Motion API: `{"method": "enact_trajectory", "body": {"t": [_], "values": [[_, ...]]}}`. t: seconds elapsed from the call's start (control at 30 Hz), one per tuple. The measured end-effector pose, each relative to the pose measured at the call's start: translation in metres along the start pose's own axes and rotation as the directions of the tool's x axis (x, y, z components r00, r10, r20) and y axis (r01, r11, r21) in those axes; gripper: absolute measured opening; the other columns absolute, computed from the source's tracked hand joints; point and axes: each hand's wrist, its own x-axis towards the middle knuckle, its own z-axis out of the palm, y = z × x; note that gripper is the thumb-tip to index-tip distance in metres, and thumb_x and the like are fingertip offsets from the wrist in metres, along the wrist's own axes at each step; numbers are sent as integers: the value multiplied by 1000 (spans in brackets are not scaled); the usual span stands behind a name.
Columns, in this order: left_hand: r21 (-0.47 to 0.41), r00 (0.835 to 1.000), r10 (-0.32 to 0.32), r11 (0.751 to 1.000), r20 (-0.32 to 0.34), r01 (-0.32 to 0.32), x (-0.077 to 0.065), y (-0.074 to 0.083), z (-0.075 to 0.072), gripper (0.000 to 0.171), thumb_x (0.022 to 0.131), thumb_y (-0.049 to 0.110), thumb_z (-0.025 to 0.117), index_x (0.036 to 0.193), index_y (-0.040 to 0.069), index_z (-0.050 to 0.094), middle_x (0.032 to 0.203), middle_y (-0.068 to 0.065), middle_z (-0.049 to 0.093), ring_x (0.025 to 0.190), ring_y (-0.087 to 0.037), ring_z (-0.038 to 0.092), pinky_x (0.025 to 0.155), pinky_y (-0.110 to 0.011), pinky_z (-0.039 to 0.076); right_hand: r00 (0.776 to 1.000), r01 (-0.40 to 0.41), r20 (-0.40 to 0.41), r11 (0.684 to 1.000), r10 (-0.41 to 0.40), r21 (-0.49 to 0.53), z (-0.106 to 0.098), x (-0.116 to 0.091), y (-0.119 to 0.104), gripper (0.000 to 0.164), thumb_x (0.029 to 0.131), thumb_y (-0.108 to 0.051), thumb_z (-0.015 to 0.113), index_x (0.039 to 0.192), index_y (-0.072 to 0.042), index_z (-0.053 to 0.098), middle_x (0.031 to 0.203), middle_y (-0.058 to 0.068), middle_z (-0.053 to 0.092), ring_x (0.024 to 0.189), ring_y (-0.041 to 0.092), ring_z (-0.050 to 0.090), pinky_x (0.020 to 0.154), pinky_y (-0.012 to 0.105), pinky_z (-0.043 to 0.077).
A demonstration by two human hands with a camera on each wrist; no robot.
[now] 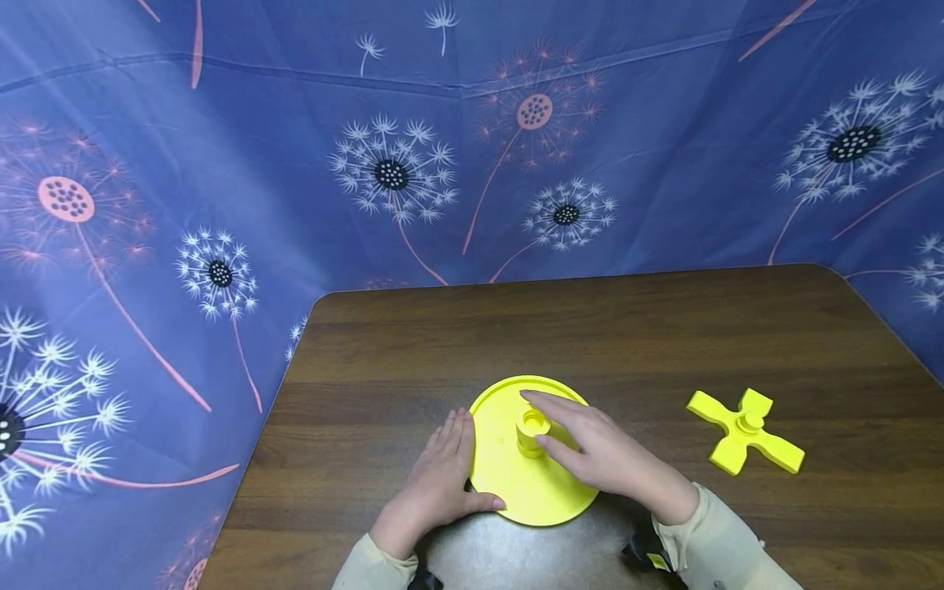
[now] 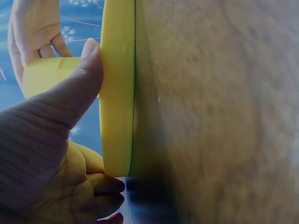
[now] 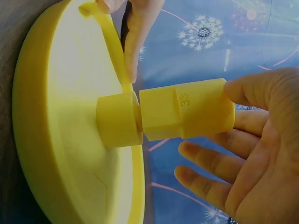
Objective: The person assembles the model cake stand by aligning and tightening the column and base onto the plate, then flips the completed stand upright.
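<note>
A round yellow base (image 1: 538,496) with a raised rim lies flat on the table, a short round post (image 3: 119,120) standing at its middle. My left hand (image 1: 438,475) holds the base at its left edge, thumb (image 2: 91,58) against the rim and fingers along the side. Above the post, my right hand (image 1: 601,447) pinches a yellow stepped cylinder (image 3: 187,109) marked with digits, thumb at its outer end. The cylinder is lined up with the post, its lower end right at the post's top. In the head view the cylinder largely covers the post.
To the right on the brown wooden table (image 1: 413,336) lies a yellow four-armed cross (image 1: 748,434) with a small round knob at its centre. A blue cloth (image 1: 280,147) with dandelion prints hangs behind the table and down its left side.
</note>
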Motion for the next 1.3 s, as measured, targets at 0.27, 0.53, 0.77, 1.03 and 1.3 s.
{"method": "enact_trajectory", "body": {"t": [0.27,0.53,0.77,1.03,1.3], "values": [[1,1000,11,1000,-6,-11,-1,0,-1,119,75,63,72,151,-9,16,158,-26,16,146,-38,15,115,-51,22,997,-72,-32,997,73,33,1,1,3,47,92,-25,68,134,-8,58,132,5,61,123,23,55,100,46,45],[4,1000,3,1000,2,-3,1,1,-1,118,76,64,71,152,-8,16,158,-26,16,146,-37,15,115,-51,23,985,-103,-146,994,96,-42,8,3,3,45,80,-35,80,116,-13,63,103,-5,68,87,13,64,76,36,53],[10,1000,18,1000,-12,-18,1,0,0,117,76,63,72,151,-9,17,157,-26,18,146,-38,16,114,-51,23,969,-112,-239,979,69,-170,15,3,3,48,72,-41,85,103,-13,61,83,-5,64,64,10,50,58,26,43],[9,1000,13,1000,-4,-13,2,-2,2,118,76,64,71,152,-8,16,158,-26,16,146,-37,15,115,-51,23,964,-137,-257,957,70,-256,14,1,3,61,70,-51,83,109,-11,58,78,-2,66,60,10,49,58,30,45],[22,1000,11,1000,-8,-11,1,-2,4,119,75,64,72,152,-8,16,158,-25,17,146,-37,15,115,-51,22,989,-71,-134,997,67,-29,3,0,4,50,91,-35,69,134,-13,56,130,3,61,117,23,60,93,46,50]]}}
